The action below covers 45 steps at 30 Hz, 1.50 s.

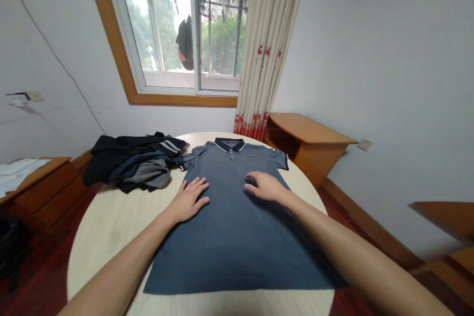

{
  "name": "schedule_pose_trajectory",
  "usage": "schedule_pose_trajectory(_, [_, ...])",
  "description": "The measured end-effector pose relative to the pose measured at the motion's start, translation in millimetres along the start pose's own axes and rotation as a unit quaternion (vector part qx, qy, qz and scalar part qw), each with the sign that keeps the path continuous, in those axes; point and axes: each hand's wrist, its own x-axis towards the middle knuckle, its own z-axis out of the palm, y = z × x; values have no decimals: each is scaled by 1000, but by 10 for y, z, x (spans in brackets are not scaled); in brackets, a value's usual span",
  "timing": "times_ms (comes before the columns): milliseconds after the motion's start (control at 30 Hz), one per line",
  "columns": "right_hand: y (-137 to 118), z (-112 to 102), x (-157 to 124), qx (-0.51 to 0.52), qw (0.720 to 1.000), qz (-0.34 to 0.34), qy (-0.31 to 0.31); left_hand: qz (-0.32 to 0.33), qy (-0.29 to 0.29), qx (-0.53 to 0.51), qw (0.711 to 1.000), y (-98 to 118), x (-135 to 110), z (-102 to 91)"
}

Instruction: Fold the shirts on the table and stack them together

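A dark grey polo shirt lies spread face up on the round table, its black collar at the far side and its hem toward me. Over the left side of the shirt's chest, my left hand rests flat with fingers spread. My right hand is above the right side of the chest, fingers slightly curled and the thumb apart, holding nothing. Whether its fingertips touch the cloth I cannot tell. Both short sleeves are stretched outward.
A heap of dark clothes lies at the table's back left, close to the shirt's sleeve. Behind the table stand a wooden desk and a floral curtain beside the window. A wooden cabinet stands at the left.
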Motion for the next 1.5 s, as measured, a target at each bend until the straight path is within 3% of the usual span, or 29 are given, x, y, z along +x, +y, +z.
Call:
schedule_pose_trajectory(167, [-259, 430, 574, -5, 999, -34, 24, -30, -41, 32, 998, -15, 12, 4])
schedule_pose_trajectory(333, [-225, 693, 869, 20, 999, -39, -11, -50, -63, 55, 995, -3, 25, 31])
schedule_pose_trajectory(500, [158, 734, 937, 20, 1000, -3, 7, -49, -65, 42, 996, -3, 36, 31])
schedule_pose_trajectory(833, [1265, 555, 1028, -57, 985, 152, 50, -45, -54, 36, 997, 22, 17, 56])
schedule_pose_trajectory(1000, [1471, 547, 942, -71, 989, 121, 54, -50, -90, 31, 994, 257, -53, 91])
schedule_pose_trajectory(1167, [1610, 545, 765, -74, 992, 82, 59, -31, -88, 16, 995, 498, -172, 299])
schedule_pose_trajectory(1300, [1520, 381, 778, -91, 989, 104, 52, -24, -69, 14, 997, 560, -168, 308])
schedule_pose_trajectory(1400, [1194, 232, 937, -122, 981, 151, 28, -30, -5, 6, 1000, 530, -91, 168])
schedule_pose_trajectory(1500, [769, 241, 1134, -87, 989, 99, 67, -32, 43, -8, 999, 436, 28, 38])
